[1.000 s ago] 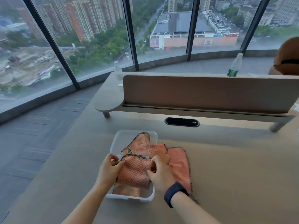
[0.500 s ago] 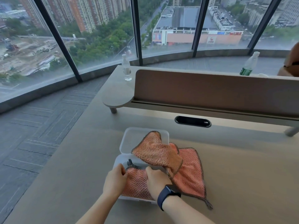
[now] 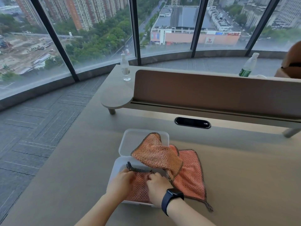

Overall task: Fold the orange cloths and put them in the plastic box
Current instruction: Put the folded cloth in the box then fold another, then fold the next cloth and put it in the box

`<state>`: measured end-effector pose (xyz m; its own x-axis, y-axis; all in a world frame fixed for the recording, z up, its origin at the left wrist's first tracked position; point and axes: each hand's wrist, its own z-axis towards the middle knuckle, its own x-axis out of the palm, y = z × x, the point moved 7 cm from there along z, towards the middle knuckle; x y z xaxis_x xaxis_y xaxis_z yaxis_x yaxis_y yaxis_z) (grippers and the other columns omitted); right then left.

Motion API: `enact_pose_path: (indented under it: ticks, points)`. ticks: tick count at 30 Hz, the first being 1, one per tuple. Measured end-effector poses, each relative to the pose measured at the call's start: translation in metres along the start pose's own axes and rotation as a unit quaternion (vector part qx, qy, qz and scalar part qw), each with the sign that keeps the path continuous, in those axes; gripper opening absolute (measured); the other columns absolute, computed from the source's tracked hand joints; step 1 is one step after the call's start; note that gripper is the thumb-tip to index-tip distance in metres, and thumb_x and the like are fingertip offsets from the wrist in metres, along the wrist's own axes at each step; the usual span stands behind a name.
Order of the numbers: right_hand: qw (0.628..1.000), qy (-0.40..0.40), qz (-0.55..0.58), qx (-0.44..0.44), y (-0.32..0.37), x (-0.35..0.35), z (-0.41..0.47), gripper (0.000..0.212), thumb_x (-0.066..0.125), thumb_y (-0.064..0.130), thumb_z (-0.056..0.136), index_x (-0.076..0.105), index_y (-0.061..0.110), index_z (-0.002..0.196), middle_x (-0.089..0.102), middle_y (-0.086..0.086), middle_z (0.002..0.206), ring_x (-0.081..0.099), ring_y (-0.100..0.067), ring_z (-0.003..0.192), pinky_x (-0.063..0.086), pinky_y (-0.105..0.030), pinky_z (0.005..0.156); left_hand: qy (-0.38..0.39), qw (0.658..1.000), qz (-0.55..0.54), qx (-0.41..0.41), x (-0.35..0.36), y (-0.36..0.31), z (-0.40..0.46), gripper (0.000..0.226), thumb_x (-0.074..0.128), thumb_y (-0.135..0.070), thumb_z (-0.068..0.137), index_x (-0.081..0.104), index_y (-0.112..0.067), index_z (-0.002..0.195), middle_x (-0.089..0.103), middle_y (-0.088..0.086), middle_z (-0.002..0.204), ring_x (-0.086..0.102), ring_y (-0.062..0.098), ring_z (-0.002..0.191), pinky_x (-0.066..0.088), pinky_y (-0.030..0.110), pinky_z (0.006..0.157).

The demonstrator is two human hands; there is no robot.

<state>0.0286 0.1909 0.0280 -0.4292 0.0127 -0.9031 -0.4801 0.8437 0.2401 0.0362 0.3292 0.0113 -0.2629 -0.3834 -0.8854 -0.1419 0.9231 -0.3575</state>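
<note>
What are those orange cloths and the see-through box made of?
The orange cloths with dark stitched edges look like soft waffle-textured microfibre, going by the bumpy weave and limp draping. The translucent white box seems frosted plastic: rigid, smooth walls, cloudy see-through.

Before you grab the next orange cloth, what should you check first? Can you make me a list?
1. Folded cloth is inside the plastic box: ok.
2. It lies flat, no corner sticking up: not ok, a dark-edged corner pokes up at the back.
3. Left hand and right hand are free: not ok, both press on the cloth.
4. More cloths are within reach: ok, loose cloths lie beside the box.
5. Lid is clear: not ok, a cloth drapes over it.
</note>
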Motion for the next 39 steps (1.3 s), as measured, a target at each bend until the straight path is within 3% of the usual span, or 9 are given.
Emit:
enact_pose_path:
  ticks: [9,11,14,16,18,24,29,33,39]
  points:
    - [0.986,0.128,-0.098,0.026,-0.002,0.012,-0.001,0.039,0.051,0.024,0.09,0.052,0.007,0.125,0.049,-0.016,0.128,0.038,-0.035,0.117,0.033,-0.044,0.101,0.098,0.993,0.059,0.024,0.017,-0.002,-0.003,0.05,0.056,-0.013,0.078,0.059,-0.033,0.123,0.049,-0.005,0.125,0.049,0.018,0.113,0.046,0.031,0.094]
    - [0.996,0.076,-0.038,0.021,0.0,0.001,-0.006,0.03,0.047,0.019,0.091,0.056,0.007,0.117,0.053,-0.015,0.12,0.042,-0.033,0.112,0.04,-0.044,0.095,0.074,0.996,0.038,0.026,0.012,-0.005,-0.003,0.042,0.056,-0.015,0.078,0.062,-0.033,0.116,0.053,-0.007,0.119,0.052,0.016,0.108,0.047,0.029,0.089]
    - [0.988,-0.135,0.079,0.002,-0.008,-0.031,-0.025,0.019,0.045,0.021,0.089,0.063,0.015,0.091,0.064,-0.004,0.092,0.056,-0.024,0.09,0.048,-0.036,0.068,-0.056,0.996,-0.045,0.048,-0.018,-0.018,-0.004,0.013,0.06,-0.021,0.082,0.064,-0.033,0.085,0.061,-0.014,0.089,0.058,0.007,0.08,0.05,0.027,0.071]
    - [0.964,-0.237,0.119,0.038,-0.031,-0.051,-0.04,0.018,0.047,0.026,0.085,0.064,0.022,0.08,0.065,0.005,0.075,0.059,-0.015,0.069,0.044,-0.028,0.053,-0.135,0.985,-0.076,0.082,-0.039,-0.029,-0.005,0.015,0.063,-0.022,0.082,0.057,-0.029,0.07,0.058,-0.014,0.069,0.054,0.005,0.064,0.047,0.025,0.058]
    - [0.942,-0.263,0.174,0.117,-0.068,-0.062,-0.049,0.02,0.048,0.026,0.086,0.065,0.022,0.078,0.065,0.004,0.068,0.056,-0.013,0.058,0.04,-0.027,0.049,-0.172,0.976,-0.096,0.096,-0.058,-0.042,-0.002,0.013,0.064,-0.024,0.083,0.059,-0.028,0.071,0.058,-0.016,0.069,0.055,0.003,0.063,0.047,0.022,0.058]
    - [0.869,-0.136,0.364,0.306,-0.148,-0.036,-0.059,0.026,0.05,0.021,0.085,0.054,0.015,0.06,0.059,-0.002,0.058,0.048,-0.016,0.051,0.036,-0.028,0.052,-0.077,0.986,-0.059,0.135,-0.062,-0.077,0.032,0.022,0.064,-0.027,0.082,0.058,-0.034,0.102,0.045,-0.023,0.099,0.047,0.002,0.092,0.038,0.018,0.067]
    - [0.834,-0.047,0.456,0.307,-0.137,-0.006,-0.065,0.041,0.053,0.021,0.09,0.049,0.019,0.049,0.05,0.002,0.046,0.041,-0.008,0.031,0.032,-0.018,0.039,-0.022,0.976,0.069,0.205,-0.034,-0.085,0.041,0.029,0.057,-0.035,0.076,0.052,-0.034,0.105,0.046,-0.014,0.106,0.044,0.011,0.104,0.048,0.03,0.079]
    - [0.82,-0.018,0.492,0.29,-0.123,0.01,-0.059,0.042,0.054,0.048,0.087,0.056,0.019,0.056,0.058,0.0,0.057,0.046,-0.01,0.039,0.036,-0.025,0.055,-0.046,0.967,0.093,0.231,-0.025,-0.084,0.039,0.033,0.059,-0.023,0.078,0.054,-0.03,0.11,0.051,-0.012,0.109,0.045,0.014,0.107,0.043,0.028,0.087]
    - [0.811,-0.032,0.509,0.286,-0.12,0.014,-0.05,0.041,0.057,0.052,0.082,0.063,0.017,0.062,0.064,-0.002,0.062,0.047,-0.01,0.038,0.038,-0.027,0.056,-0.072,0.967,0.072,0.234,-0.029,-0.084,0.043,0.028,0.066,-0.007,0.071,0.06,-0.026,0.092,0.058,-0.012,0.093,0.054,0.015,0.093,0.047,0.029,0.074]
